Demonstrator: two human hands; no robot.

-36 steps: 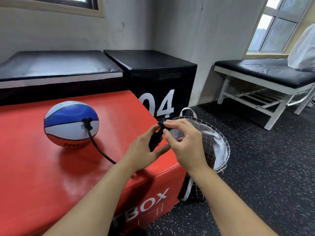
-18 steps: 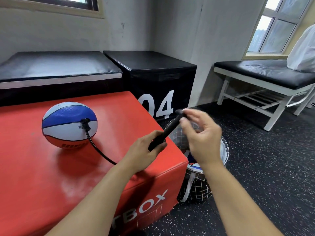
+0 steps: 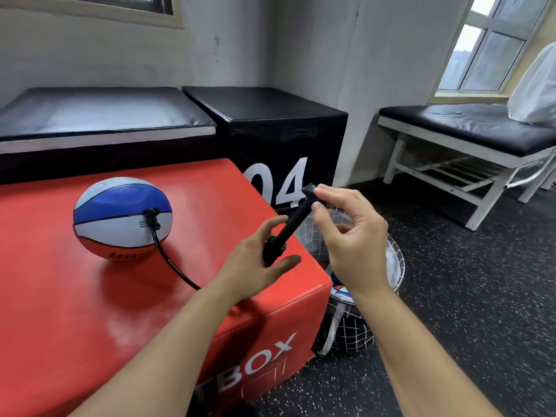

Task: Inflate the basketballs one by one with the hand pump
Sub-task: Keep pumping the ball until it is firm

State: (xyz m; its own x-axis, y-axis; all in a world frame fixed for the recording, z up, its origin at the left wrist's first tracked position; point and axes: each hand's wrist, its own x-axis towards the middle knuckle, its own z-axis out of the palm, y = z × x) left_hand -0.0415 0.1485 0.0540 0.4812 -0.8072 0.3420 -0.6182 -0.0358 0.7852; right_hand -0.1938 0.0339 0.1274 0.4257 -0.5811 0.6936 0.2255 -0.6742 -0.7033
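On the red box (image 3: 90, 311) lettered "TBOX", beside black "04" box (image 3: 270, 127), a basketball (image 3: 120, 218).

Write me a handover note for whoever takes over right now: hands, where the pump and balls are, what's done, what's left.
Left hand grips the hand pump barrel at the red box corner.
Right hand pinches the pump handle, drawn out.
Hose runs from the pump to the valve of the blue, white and orange basketball on the red box.
Basket on the floor beside the box holds at least one more ball, mostly hidden.
Done: hose connected. Left: finish pumping this ball, then do the others.
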